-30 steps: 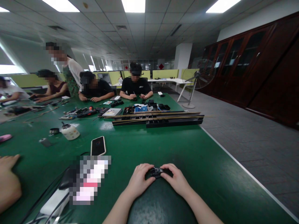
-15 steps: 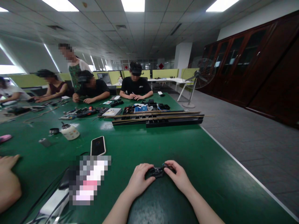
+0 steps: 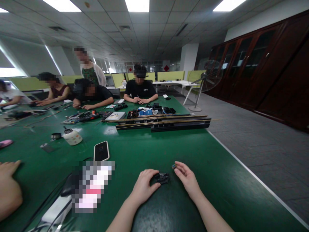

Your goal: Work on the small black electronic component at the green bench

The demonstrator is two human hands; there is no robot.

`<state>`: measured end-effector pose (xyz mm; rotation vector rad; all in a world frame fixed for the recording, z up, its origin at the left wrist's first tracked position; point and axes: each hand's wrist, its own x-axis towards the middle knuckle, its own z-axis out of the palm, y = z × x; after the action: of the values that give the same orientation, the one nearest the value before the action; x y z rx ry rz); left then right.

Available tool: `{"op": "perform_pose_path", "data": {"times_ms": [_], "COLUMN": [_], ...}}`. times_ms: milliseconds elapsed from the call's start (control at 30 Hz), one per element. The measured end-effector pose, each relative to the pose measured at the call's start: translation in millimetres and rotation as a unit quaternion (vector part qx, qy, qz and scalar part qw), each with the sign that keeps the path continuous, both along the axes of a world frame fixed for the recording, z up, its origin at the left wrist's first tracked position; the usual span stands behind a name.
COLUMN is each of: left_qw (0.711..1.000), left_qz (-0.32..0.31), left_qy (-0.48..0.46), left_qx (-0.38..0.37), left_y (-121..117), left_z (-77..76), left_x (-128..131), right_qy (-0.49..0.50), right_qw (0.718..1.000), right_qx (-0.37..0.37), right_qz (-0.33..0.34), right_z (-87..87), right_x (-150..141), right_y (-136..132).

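Near the front of the green table (image 3: 193, 151), my left hand (image 3: 144, 183) grips a small black plastic part (image 3: 162, 178) between thumb and fingers. The part has an uneven top with what look like slots; its exact kind is too small to make out. To its right, my right hand (image 3: 187, 178) is held apart from it. Between that hand's thumb and fingertips is a tiny piece with blue and green on it (image 3: 173, 166), pinched at its edge. Most of this piece is hidden by the fingers.
Left of my hands lie a phone (image 3: 101, 151), a white power strip (image 3: 56, 207) with cables, and another person's hand (image 3: 9, 183). A patterned jar (image 3: 72, 137) stands farther back. Long black rails (image 3: 181, 125) with thin rods lie ahead. Co-workers sit across the table.
My right hand has drawn away from the black part, slightly to the right, with the tiny piece in its fingers. My left hand stays in place. A standing person has shifted right.
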<state>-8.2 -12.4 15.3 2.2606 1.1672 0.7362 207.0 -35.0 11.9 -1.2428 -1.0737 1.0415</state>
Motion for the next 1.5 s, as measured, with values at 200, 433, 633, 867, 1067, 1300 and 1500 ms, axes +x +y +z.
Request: {"op": "perform_pose_path", "data": {"times_ms": [200,433,633,867,1067,1300,1500], "left_qw": [1.0,1.0,1.0,1.0,1.0,1.0,1.0], "left_qz": [0.001,0.003,0.002,0.003,0.001,0.0,0.004], "left_qy": [0.0,0.001,0.006,0.005,0.0,-0.001,0.004], "left_qx": [-0.005,-0.005,-0.005,-0.007,-0.007,-0.005,-0.004], "left_y": [0,0,-1,-1,0,0,0], "left_z": [0.6,1.8,1.7,1.9,0.2,-0.4,1.0], "left_x": [1,0,0,0,-1,-1,0], "right_qy": [0.064,0.151,0.203,0.241,0.258,0.276,0.287], "right_qw": [0.997,0.986,0.974,0.965,0.961,0.956,0.953], "right_qx": [-0.016,-0.02,-0.028,-0.031,-0.027,-0.021,-0.021], "right_qz": [-0.048,-0.073,-0.092,-0.096,-0.095,-0.095,-0.088], "right_z": [-3.6,-8.6,-1.8,3.0,2.5,-1.2,-2.6], "right_x": [4,6,5,4,5,6,7], "right_y": [2,3,3,2,2,3,3]}}
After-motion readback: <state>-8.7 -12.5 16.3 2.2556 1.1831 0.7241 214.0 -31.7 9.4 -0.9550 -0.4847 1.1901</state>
